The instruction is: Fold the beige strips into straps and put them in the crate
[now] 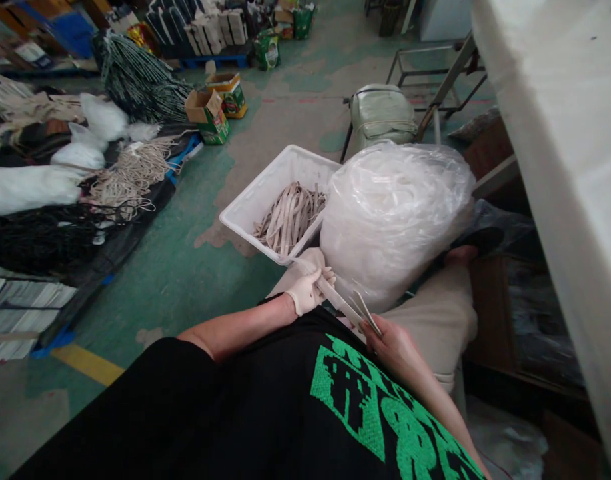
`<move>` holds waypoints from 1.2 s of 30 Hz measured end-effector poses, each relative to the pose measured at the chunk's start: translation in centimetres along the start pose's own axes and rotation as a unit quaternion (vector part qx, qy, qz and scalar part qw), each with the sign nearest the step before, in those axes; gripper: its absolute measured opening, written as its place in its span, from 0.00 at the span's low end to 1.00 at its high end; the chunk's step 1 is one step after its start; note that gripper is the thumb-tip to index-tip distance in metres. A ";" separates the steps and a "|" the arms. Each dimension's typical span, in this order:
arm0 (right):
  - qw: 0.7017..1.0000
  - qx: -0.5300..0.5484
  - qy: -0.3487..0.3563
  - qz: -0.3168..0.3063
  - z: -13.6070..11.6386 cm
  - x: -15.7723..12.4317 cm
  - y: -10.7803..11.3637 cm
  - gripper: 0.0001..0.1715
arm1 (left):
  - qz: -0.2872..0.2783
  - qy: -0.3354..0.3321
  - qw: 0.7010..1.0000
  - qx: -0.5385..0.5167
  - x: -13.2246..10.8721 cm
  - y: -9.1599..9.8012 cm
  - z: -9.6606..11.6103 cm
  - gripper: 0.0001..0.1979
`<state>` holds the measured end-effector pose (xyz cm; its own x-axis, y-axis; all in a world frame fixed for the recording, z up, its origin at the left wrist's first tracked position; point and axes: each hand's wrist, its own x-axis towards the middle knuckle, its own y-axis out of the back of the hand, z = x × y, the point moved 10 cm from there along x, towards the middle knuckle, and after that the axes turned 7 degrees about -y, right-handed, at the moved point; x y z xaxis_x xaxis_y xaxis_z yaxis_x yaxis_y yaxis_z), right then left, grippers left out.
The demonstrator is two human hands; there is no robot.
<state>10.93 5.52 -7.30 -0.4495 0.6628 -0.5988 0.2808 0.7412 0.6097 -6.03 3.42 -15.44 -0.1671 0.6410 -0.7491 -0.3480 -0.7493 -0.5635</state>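
Note:
My left hand (304,292), in a white glove with some fingertips bare, is closed on one end of a pale flat strap (339,303). From there the strap runs down to the right across my lap. My bare right hand (391,341) grips it lower down, where a folded-over end sticks up past the fingers. Just beyond my left hand is a white plastic bin (250,223), tilted in view, with a heap of beige straps (292,217) inside. A large clear plastic bag (395,213) of white material bulges beside the bin, close to both hands.
A white-covered table (560,133) runs along the right, with boxes and plastic beneath. Behind the bag stand a wrapped pale green bundle (382,113) and a metal frame (435,73). Loaded pallets with cords (130,177) lie left. Two cardboard boxes (208,117) sit on the floor.

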 end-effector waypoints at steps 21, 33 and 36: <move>0.888 0.402 0.044 0.217 4.0 1.9 4.7 0.22 | -0.004 0.058 0.998 0.023 -2.9 -3.0 0.9 0.15; 0.875 0.158 0.387 0.245 -6.9 -6.9 7.3 0.08 | 0.017 0.053 0.998 0.037 -2.8 -2.4 0.6 0.18; 0.874 0.153 0.390 0.246 -7.2 -5.2 6.9 0.09 | 0.000 0.077 0.996 0.043 -3.1 -2.7 -0.2 0.16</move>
<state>9.09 6.40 3.80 -0.6181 0.7243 0.3055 0.7628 0.4589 0.4556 -4.38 3.44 -11.70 -0.0267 0.6026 -0.7976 -0.4264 -0.7285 -0.5362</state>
